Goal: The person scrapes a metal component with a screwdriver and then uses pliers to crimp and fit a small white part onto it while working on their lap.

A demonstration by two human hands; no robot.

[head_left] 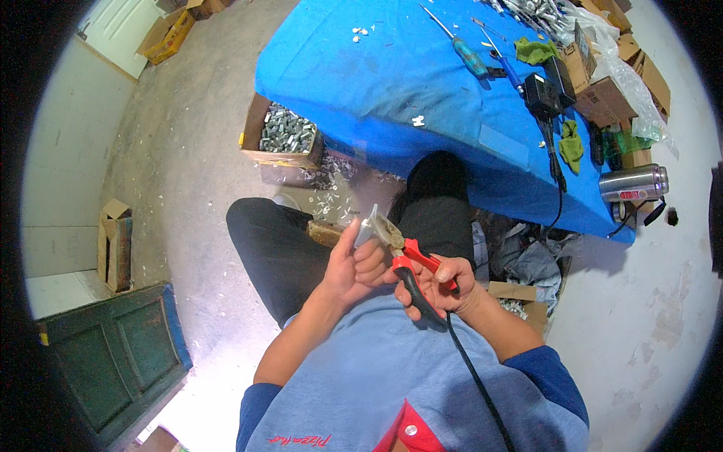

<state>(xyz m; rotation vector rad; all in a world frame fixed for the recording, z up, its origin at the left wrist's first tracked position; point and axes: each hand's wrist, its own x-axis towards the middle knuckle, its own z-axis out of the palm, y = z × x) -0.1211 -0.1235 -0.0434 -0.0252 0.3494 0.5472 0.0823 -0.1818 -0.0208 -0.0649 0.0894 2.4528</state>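
Observation:
Above my lap, my left hand (349, 269) is closed around a small shiny silver metal piece (367, 227), thumb along its side. My right hand (448, 288) grips pliers (412, 277) with red and black handles. Their metal jaws point up and left and meet the silver piece; whether they are clamped on it cannot be made out. A black cord (472, 361) runs down from the handle end of the pliers across my shirt.
Ahead stands a table with a blue cover (339, 68), holding screwdrivers (468, 56), a black power adapter (540, 96), green cloths (571, 147) and a steel flask (634, 183). A carton of small metal parts (288, 132) sits left of it, with white scraps (331, 207) on the floor.

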